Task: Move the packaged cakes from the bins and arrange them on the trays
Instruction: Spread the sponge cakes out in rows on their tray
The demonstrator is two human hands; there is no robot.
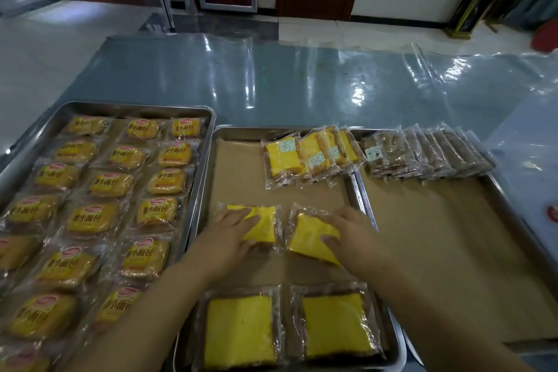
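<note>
On the paper-lined middle tray (241, 172), my left hand (231, 231) holds a clear-wrapped yellow cake (264, 225), fingers on top and thumb at its near edge. Beside it, my right hand (347, 235) grips a second yellow cake (311, 235), which lies tilted. Two more yellow cakes (238, 332) (335, 323) lie flat side by side at the tray's near end. A row of yellow cakes (311, 154) leans overlapping at its far end.
The left tray (193, 112) is filled with rows of wrapped small breads (90, 217). The right tray (437, 235) has brown paper and a leaning row of brown cakes (428, 154) at its far end. Clear plastic sheeting (302, 84) covers the table beyond.
</note>
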